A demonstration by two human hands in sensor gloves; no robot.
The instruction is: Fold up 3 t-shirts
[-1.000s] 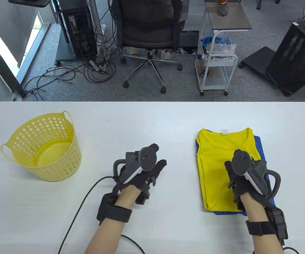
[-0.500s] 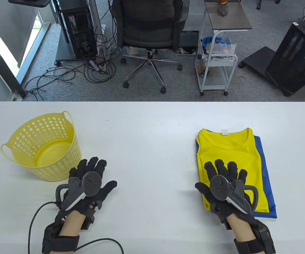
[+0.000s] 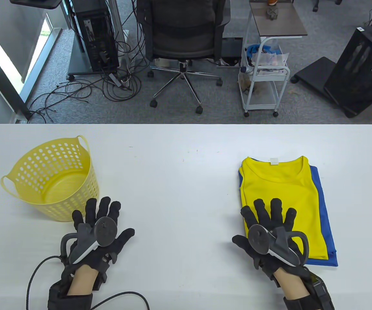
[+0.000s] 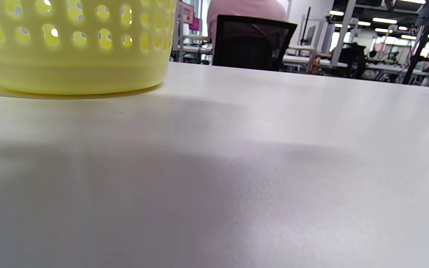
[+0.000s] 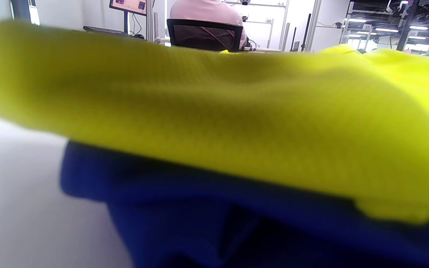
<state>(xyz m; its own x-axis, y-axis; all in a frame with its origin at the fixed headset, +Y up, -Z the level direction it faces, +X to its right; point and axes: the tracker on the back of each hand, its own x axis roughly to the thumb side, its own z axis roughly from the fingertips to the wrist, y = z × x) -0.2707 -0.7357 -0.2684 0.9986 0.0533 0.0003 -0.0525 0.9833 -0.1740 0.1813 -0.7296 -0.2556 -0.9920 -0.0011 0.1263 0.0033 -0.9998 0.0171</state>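
The basket (image 3: 51, 180) holds nothing. The folded yellow shirt (image 3: 279, 193) lies on a blue shirt (image 3: 326, 226); the right hand (image 3: 270, 237), fingers spread, rests on its near corner. The left hand (image 3: 100, 234) lies flat on the surface (image 3: 179, 193).

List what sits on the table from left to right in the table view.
Yellow basket → left hand → right hand on the near corner of the yellow shirt, which lies on the blue shirt.

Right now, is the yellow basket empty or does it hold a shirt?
Empty: the table view shows the yellow basket's bare bottom, no cloth inside.
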